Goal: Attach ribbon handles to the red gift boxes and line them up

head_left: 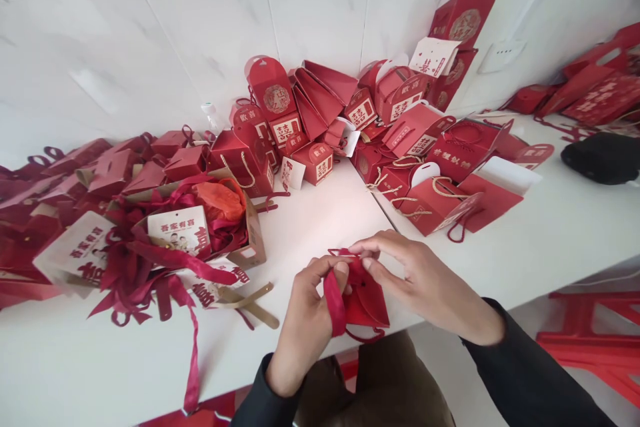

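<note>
Head cam: your L hand holds a crimson ribbon btwn thumb & fingers; your R hand has fingertips close together at the top of the small red gift box, can't tell if gripping. Box is btwn your hands at the bench's front edge. Ribbon's a loose loop, no bow seen, so it's prob. only part-done. Closed red boxes at far L, some w/ ribbon loops, look done; open-flapped gift boxes at R look unfinished.
</note>
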